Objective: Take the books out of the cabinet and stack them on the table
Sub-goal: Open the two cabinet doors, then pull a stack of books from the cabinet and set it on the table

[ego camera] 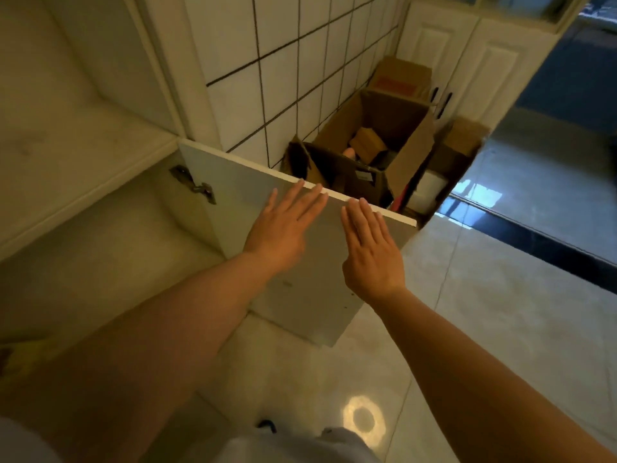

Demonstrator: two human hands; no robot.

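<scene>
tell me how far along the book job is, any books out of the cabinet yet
Done: the cabinet door stands open, and the shelves in view hold no books, so they may already be out, though no table or stack shows here. In hand: the left hand and right hand lie flat and open against the door's inner face. Left: cannot be judged from this view.

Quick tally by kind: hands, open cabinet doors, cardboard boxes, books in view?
Hands: 2, left and right, both flat on the door
Open cabinet doors: 1
Cardboard boxes: 3
Books: 0 in view
Total: 6
</scene>
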